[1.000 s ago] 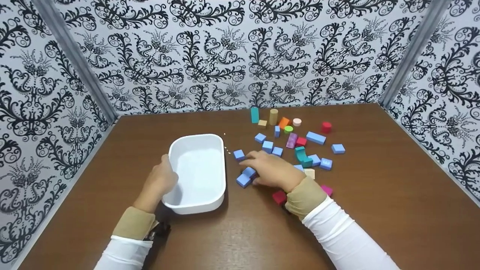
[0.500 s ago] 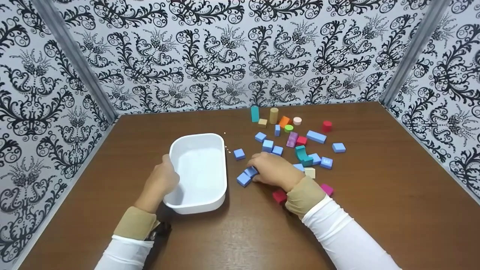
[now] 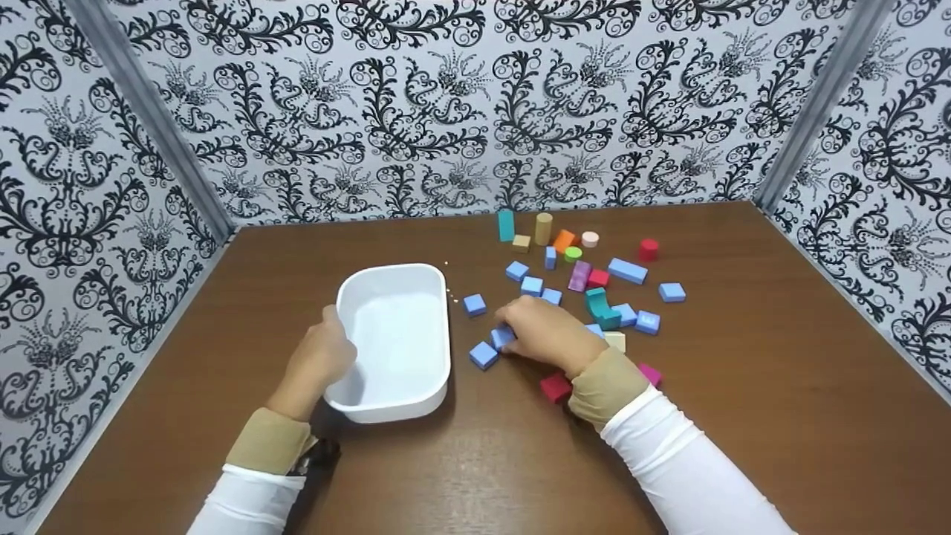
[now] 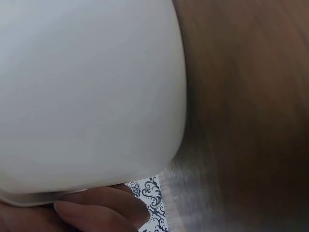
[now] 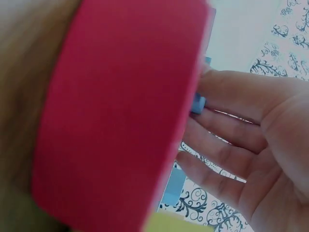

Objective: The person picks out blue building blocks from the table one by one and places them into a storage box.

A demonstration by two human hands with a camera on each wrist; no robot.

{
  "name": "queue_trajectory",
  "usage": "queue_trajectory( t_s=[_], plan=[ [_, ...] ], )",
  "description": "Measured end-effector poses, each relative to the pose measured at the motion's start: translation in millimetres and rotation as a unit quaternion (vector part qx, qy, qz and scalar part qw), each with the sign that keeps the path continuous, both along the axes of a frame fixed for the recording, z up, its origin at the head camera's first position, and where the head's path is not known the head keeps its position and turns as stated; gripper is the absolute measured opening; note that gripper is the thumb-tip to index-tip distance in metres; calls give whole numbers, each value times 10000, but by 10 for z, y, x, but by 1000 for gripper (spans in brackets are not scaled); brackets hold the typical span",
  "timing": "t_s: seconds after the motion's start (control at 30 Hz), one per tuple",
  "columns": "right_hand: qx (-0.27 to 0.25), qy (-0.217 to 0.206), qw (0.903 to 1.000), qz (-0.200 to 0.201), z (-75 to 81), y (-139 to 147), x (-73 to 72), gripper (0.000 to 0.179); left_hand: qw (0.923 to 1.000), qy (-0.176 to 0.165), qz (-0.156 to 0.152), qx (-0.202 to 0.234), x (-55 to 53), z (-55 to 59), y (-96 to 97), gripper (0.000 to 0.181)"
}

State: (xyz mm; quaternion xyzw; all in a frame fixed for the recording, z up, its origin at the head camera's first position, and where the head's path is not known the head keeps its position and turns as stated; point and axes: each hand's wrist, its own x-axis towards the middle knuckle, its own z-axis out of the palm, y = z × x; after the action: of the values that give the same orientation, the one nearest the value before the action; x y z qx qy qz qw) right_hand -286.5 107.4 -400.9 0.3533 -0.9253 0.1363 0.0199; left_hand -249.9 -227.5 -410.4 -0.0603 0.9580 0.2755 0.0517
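My left hand [image 3: 322, 355] grips the left rim of a white plastic tub [image 3: 397, 405]. In the left wrist view its curled fingers [image 4: 101, 210] show at the tub's edge. My right hand [image 3: 546, 331] is low over the brown table, pinching a blue block [image 3: 502, 339] between thumb and fingers. The right wrist view shows part of that block [image 5: 198, 103] at the fingertips; a red block [image 5: 120, 116] close to the camera hides the rest. Another blue block [image 3: 484, 355] lies just left of the pinched one, and a third blue block [image 3: 475, 305] lies farther back.
Several more blocks spread behind and right of my right hand, among them a teal arch [image 3: 602, 310], a purple piece [image 3: 579, 276] and a long blue block [image 3: 628, 270]. A red block [image 3: 556, 387] lies by my right wrist. Patterned walls [image 3: 475, 111] enclose the table [image 3: 461, 475].
My right hand's fingers have drawn together on the blue block, which has turned and shifted slightly right, apart from its neighbour. My left hand and the tub are almost unmoved.
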Motion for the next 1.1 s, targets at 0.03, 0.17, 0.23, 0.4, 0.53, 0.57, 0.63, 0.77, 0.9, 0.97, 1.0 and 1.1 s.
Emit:
queue_trajectory(
  t_s=[0.03,0.17,0.23,0.4,0.53,0.57,0.63,0.77,0.9,0.97,1.0,1.1],
  plan=[
    [-47,27,10000,21,6,8,-6,17,10000,-3,0,-10,0,2,1,66],
    [-197,64,9998,3,38,34,-27,26,10000,-42,25,-44,-2,11,8,66],
    [-246,19,9997,-71,63,45,-28,29,9999,-53,43,-78,0,15,14,66],
    [-392,179,9990,-135,133,66,-21,27,9999,32,42,-127,16,17,36,65],
    [-653,425,9970,38,195,55,11,28,9997,90,45,-203,28,17,44,64],
    [-742,401,9964,61,212,46,25,30,9997,93,56,-239,29,18,44,64],
    [-931,379,9948,144,244,11,55,32,9995,80,74,-297,29,21,42,64],
    [-1169,449,9914,374,298,-103,112,32,9994,58,76,-341,32,22,35,66],
    [-1347,654,9861,723,329,-269,158,28,9995,59,54,-299,37,18,27,67],
    [-1462,769,9823,883,335,-362,189,26,9996,63,50,-282,37,21,28,66],
    [-1505,814,9807,948,342,-409,209,26,9996,71,55,-277,34,22,29,65],
    [-1529,924,9778,1095,360,-544,276,25,9996,72,62,-253,27,26,36,64]
  ],
)
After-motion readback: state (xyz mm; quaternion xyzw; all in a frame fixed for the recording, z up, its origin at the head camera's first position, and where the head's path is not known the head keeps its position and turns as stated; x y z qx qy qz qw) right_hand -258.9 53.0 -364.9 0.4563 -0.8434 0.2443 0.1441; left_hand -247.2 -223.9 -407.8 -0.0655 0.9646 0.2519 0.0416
